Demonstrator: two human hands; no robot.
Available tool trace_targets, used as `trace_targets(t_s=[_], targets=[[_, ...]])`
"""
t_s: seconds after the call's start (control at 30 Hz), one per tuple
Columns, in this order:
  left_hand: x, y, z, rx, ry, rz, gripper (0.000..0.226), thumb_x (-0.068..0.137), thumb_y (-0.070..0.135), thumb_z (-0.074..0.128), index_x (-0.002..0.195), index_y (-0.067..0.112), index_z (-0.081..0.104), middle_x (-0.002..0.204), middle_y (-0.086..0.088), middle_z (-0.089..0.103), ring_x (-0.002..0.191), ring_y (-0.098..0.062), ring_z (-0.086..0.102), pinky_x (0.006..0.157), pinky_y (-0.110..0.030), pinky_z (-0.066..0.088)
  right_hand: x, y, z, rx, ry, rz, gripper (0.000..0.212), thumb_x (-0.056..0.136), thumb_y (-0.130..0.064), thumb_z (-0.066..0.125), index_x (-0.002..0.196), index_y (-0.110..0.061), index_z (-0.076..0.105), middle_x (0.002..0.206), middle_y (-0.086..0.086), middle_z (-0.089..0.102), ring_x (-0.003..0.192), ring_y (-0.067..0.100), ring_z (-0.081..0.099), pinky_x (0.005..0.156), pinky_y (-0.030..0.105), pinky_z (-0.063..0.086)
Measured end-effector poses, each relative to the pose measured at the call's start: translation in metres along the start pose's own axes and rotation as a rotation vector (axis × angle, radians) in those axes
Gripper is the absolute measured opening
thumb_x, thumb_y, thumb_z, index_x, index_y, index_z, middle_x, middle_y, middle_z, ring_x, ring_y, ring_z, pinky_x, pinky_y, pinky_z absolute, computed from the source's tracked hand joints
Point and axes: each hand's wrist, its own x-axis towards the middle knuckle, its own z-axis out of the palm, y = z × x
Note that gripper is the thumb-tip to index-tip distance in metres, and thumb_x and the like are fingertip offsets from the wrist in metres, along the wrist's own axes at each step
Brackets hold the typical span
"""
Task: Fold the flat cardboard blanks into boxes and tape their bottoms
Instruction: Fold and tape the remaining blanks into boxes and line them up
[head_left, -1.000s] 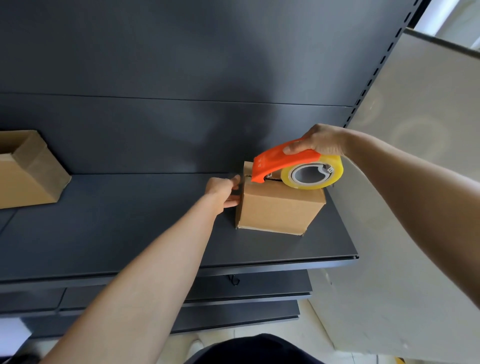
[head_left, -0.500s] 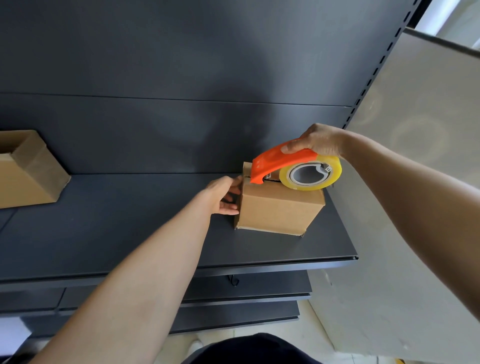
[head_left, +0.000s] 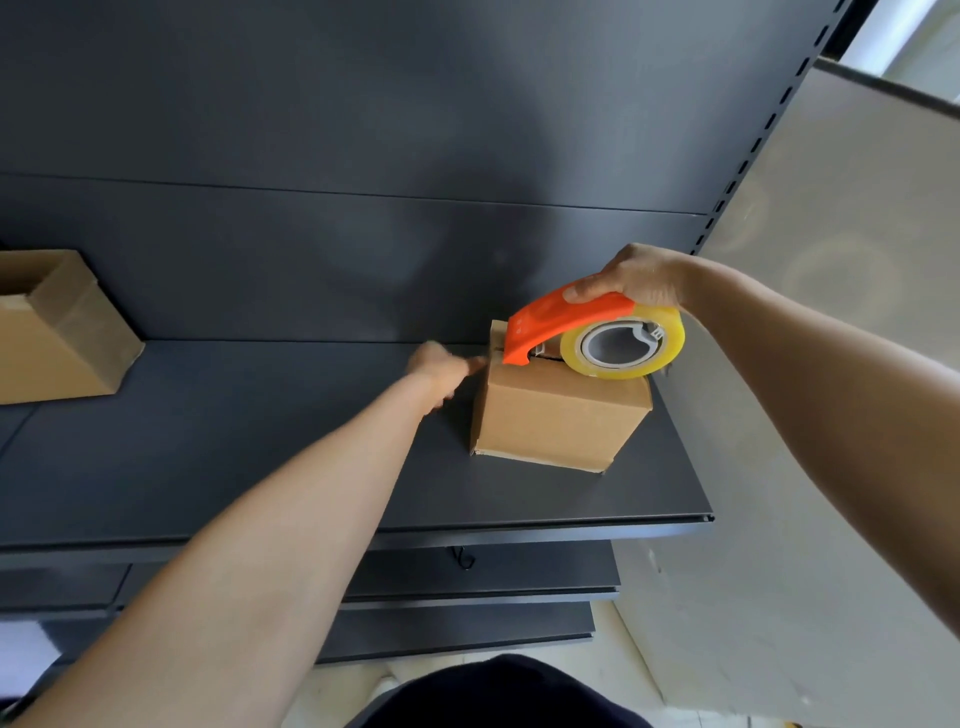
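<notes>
A small brown cardboard box stands on the dark shelf near its right end, its flaps facing up. My right hand grips an orange tape dispenser with a yellowish clear tape roll, pressed on the top of the box along the flap seam. My left hand is blurred at the upper left edge of the box, fingertips touching that edge. One flap corner sticks up at the box's far left.
A second, open cardboard box lies tilted at the left end of the shelf. A dark back panel rises behind. Lower shelves sit below. A pale wall panel stands right of the shelf's end.
My left hand has slid along the box's left side toward its top edge and is now blurred. The dispenser has stayed almost still on top of the box.
</notes>
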Motion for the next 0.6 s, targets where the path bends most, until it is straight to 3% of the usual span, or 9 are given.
trace_targets(t_s=[0.03, 0.1, 0.17, 0.23, 0.4, 0.53, 0.6], targets=[[0.003, 0.007, 0.001, -0.033, 0.049, 0.127, 0.037, 0.09, 0.033, 0.062, 0.116, 0.007, 0.06, 0.107, -0.008, 0.062, 0.105, -0.025, 0.06, 0.087, -0.035, 0.049, 0.0, 0.0, 0.0, 0.001, 0.0, -0.003, 0.039, 0.077, -0.059, 0.065, 0.078, -0.021, 0.061, 0.082, 0.0, 0.065, 0.075, 0.016, 0.06, 0.076, 0.031, 0.041], [0.0, 0.021, 0.006, -0.183, -0.028, 0.295, 0.029, 0.097, 0.022, 0.051, 0.124, 0.013, 0.059, 0.122, -0.002, 0.061, 0.117, -0.018, 0.054, 0.096, -0.027, 0.041, 0.001, 0.001, -0.001, 0.007, 0.002, -0.003, 0.04, 0.076, -0.06, 0.065, 0.078, -0.02, 0.062, 0.083, 0.001, 0.065, 0.076, 0.016, 0.06, 0.076, 0.031, 0.041], [-0.004, 0.022, 0.013, -0.258, -0.188, 0.346, 0.029, 0.101, 0.022, 0.045, 0.127, 0.018, 0.057, 0.124, 0.0, 0.061, 0.119, -0.016, 0.053, 0.104, -0.03, 0.038, 0.0, 0.004, -0.002, 0.017, 0.002, -0.002, 0.041, 0.076, -0.06, 0.065, 0.078, -0.02, 0.062, 0.082, 0.001, 0.065, 0.075, 0.016, 0.06, 0.075, 0.031, 0.041], [-0.006, 0.017, 0.021, -0.263, -0.238, 0.371, 0.031, 0.101, 0.028, 0.043, 0.128, 0.022, 0.055, 0.125, 0.001, 0.06, 0.119, -0.015, 0.053, 0.105, -0.033, 0.036, -0.001, 0.007, -0.001, 0.027, 0.004, -0.01, 0.041, 0.076, -0.061, 0.065, 0.078, -0.02, 0.061, 0.083, 0.0, 0.065, 0.076, 0.016, 0.06, 0.076, 0.031, 0.042], [-0.009, 0.021, 0.032, -0.357, -0.117, 0.363, 0.029, 0.103, 0.022, 0.038, 0.124, 0.022, 0.058, 0.112, 0.004, 0.062, 0.108, -0.013, 0.057, 0.098, -0.027, 0.04, -0.001, 0.009, -0.003, 0.036, -0.005, -0.009, 0.045, 0.075, -0.064, 0.064, 0.086, -0.02, 0.062, 0.085, -0.001, 0.065, 0.08, 0.018, 0.061, 0.08, 0.034, 0.043], [-0.014, 0.02, 0.039, -0.394, -0.067, 0.375, 0.027, 0.102, 0.027, 0.04, 0.121, 0.021, 0.058, 0.096, 0.008, 0.063, 0.082, -0.004, 0.061, 0.074, -0.012, 0.04, 0.0, 0.01, -0.005, 0.025, -0.027, -0.018, 0.05, 0.074, -0.067, 0.062, 0.092, -0.02, 0.063, 0.094, 0.002, 0.066, 0.088, 0.021, 0.062, 0.082, 0.034, 0.043], [-0.011, 0.021, 0.038, -0.354, -0.053, 0.388, 0.022, 0.101, 0.019, 0.044, 0.116, 0.02, 0.06, 0.097, 0.004, 0.063, 0.082, -0.008, 0.06, 0.071, -0.012, 0.041, -0.003, 0.009, -0.008, 0.02, -0.053, -0.023, 0.053, 0.073, -0.069, 0.061, 0.095, -0.021, 0.063, 0.099, 0.001, 0.066, 0.094, 0.023, 0.06, 0.087, 0.036, 0.042]])
